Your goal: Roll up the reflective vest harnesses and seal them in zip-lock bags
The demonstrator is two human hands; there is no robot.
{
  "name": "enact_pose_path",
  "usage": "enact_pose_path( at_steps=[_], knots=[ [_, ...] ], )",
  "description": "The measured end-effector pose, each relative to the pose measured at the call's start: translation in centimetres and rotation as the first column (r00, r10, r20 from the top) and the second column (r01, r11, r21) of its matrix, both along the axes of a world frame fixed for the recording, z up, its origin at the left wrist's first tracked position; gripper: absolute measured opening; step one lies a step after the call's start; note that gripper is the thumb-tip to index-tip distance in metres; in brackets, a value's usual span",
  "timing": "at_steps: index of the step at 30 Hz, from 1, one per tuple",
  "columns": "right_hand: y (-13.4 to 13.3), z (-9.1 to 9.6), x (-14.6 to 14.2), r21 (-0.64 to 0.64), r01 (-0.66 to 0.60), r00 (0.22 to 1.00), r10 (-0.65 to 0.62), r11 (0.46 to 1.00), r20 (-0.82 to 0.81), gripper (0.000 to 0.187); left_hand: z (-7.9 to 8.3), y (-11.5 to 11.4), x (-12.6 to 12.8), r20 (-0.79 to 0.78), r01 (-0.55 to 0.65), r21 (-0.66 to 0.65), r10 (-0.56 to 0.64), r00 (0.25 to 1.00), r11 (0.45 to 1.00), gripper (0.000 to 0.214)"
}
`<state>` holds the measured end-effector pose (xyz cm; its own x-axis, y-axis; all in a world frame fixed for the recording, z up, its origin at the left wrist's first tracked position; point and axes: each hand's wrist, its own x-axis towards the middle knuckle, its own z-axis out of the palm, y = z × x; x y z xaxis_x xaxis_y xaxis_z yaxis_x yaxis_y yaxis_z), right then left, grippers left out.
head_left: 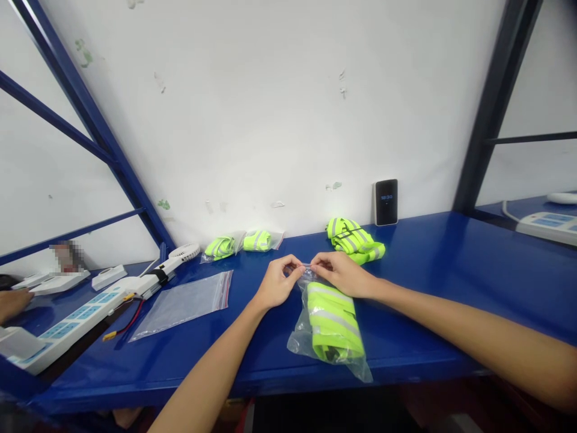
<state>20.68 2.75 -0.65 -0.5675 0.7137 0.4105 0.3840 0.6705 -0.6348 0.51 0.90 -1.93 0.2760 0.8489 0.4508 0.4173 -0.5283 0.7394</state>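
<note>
A clear zip-lock bag (299, 340) lies near the front edge of the blue table, its mouth pointing away from me. Inside it is a folded neon-yellow reflective vest (334, 322) with grey stripes. My left hand (280, 281) pinches the bag's zip edge between thumb and fingers. Close beside it, my right hand (342, 273) pinches the same edge, fingers closed. Just beyond my right hand sits a loose, bundled yellow reflective vest (354, 239). To the left, a flat clear zip-lock bag (184, 304) with a red-lined edge lies on the table.
Two bagged yellow vests (220, 246) rest against the wall. A phone-like device (386, 202) stands upright at the back right. On the left are a long white power strip (74, 322), a white fan (184, 252) and a red-black cable (130, 319). Another person's hand (13, 304) shows at far left.
</note>
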Motion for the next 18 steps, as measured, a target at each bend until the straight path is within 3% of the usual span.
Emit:
enact_pose_path(
  at_steps=[12,18],
  knots=[
    [-0.24,-0.03,-0.11,0.109,-0.008,0.998,0.002,0.994,0.055,0.017,0.18,-0.13,0.64,-0.069,0.02,0.006,-0.019,0.997,1.0,0.026],
    [-0.2,-0.08,-0.04,0.207,-0.006,0.992,-0.02,0.978,0.123,0.013,0.35,-0.38,0.69,-0.067,0.115,-0.033,-0.117,0.991,0.993,0.025]
  ],
)
